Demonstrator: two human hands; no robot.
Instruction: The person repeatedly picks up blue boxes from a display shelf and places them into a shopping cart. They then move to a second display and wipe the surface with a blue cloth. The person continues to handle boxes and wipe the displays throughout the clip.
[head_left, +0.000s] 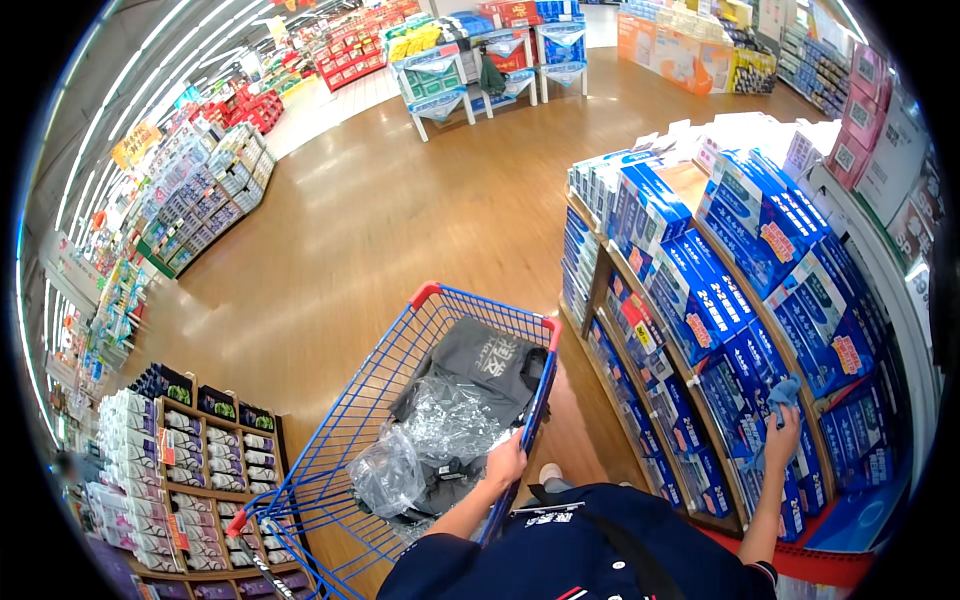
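Observation:
My left hand (507, 459) grips the side rim of a blue wire shopping cart (360, 382) with red corner caps. Inside the cart lie a dark grey printed fabric item (480, 360) and crumpled clear plastic wrap (442, 420). My right hand (783, 435) holds a blue cloth (784, 391) against blue toothpaste boxes (739, 382) on the shelf to my right. Part of the cloth hangs beside the boxes.
A wooden shelf rack (600, 300) stacked with boxes curves along my right. At lower left stands a rack of packaged bottles (202, 480). Display stands (442, 90) are ahead, and a product island (217, 195) is at upper left.

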